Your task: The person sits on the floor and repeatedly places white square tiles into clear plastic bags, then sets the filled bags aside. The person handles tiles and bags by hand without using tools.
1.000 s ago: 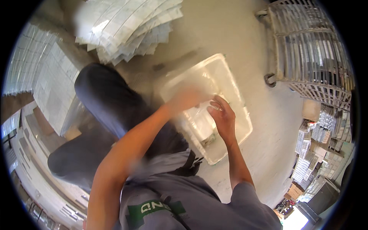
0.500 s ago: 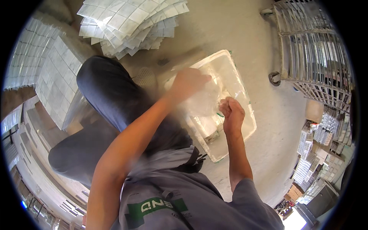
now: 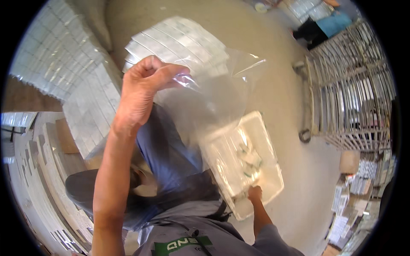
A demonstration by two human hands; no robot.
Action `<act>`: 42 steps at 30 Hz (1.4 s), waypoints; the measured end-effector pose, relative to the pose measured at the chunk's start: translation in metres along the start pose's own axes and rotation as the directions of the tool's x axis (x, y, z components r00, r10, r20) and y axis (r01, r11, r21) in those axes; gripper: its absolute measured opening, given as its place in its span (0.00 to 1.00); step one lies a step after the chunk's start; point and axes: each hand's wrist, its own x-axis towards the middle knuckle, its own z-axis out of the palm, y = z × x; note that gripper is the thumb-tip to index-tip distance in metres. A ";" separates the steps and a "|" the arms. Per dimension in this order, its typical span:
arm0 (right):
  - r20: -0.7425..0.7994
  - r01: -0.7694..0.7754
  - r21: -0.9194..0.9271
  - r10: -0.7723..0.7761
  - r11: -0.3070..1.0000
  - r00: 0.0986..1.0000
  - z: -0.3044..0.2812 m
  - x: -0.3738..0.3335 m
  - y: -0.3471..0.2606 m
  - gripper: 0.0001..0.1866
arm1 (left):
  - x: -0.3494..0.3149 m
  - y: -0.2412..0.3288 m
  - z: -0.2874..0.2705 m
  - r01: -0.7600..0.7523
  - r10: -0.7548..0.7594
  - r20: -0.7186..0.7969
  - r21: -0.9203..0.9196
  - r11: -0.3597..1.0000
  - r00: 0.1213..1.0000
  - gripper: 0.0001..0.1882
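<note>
My left hand (image 3: 147,85) is raised, thumb and fingers pinched on the edge of a clear plastic sheet or bag (image 3: 213,96). The thin film spreads out to the right of the hand, and I see my leg and the tub's rim through it. In front of me on the floor sits a white plastic tub (image 3: 273,158). Flat clear plastic film (image 3: 224,164) and a crumpled whitish bit with green (image 3: 250,158) lie inside. My right hand (image 3: 255,193) is closed over the near part of the tub; whatever is in its fingers is hidden.
Beyond the film stands a stack of pale marble-look tile sheets (image 3: 179,36). More film-wrapped tile stacks (image 3: 89,106) rise at the left. A wheeled slatted rack (image 3: 350,81) stands at the right. Another person in a blue top (image 3: 333,24) is at the far right.
My left hand has moved up and left from the tub, drawing out the clear plastic. My right hand has come back toward the tub's near end. The view has shifted.
</note>
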 end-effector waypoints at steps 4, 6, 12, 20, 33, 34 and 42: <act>-0.122 0.325 -0.348 -0.386 0.879 0.914 -0.116 -0.066 -0.091 0.20 | -0.008 0.063 -0.051 -0.194 0.195 0.052 -0.024 0.981 0.979 0.11; -0.443 0.879 0.038 -0.780 0.476 0.442 -0.164 -0.106 -0.149 0.24 | -0.015 0.088 -0.070 -0.280 0.265 0.152 0.087 0.956 0.952 0.13; -0.442 0.873 -0.130 -0.761 -0.470 -0.475 -0.249 -0.324 -0.350 0.48 | -0.070 0.146 -0.112 -0.291 0.197 0.339 0.255 0.922 0.920 0.16; 0.571 0.809 0.383 -0.574 -0.446 -0.587 -0.184 -0.440 -0.438 0.20 | -0.153 0.178 -0.183 -0.228 0.054 0.390 0.416 0.880 0.919 0.09; 0.567 0.902 0.373 -0.717 -0.215 -0.405 -0.079 -0.420 -0.479 0.10 | -0.240 0.059 -0.272 0.422 -0.182 -0.592 0.297 0.856 0.785 0.08; 0.559 0.910 0.322 -0.723 -0.262 -0.405 -0.072 -0.423 -0.492 0.10 | -0.235 0.051 -0.282 0.418 -0.192 -0.600 0.263 0.869 0.777 0.08; 0.499 0.876 0.480 -0.812 -0.031 -0.302 -0.007 -0.389 -0.592 0.11 | -0.197 -0.002 -0.358 0.489 -0.248 -0.697 0.168 0.856 0.673 0.09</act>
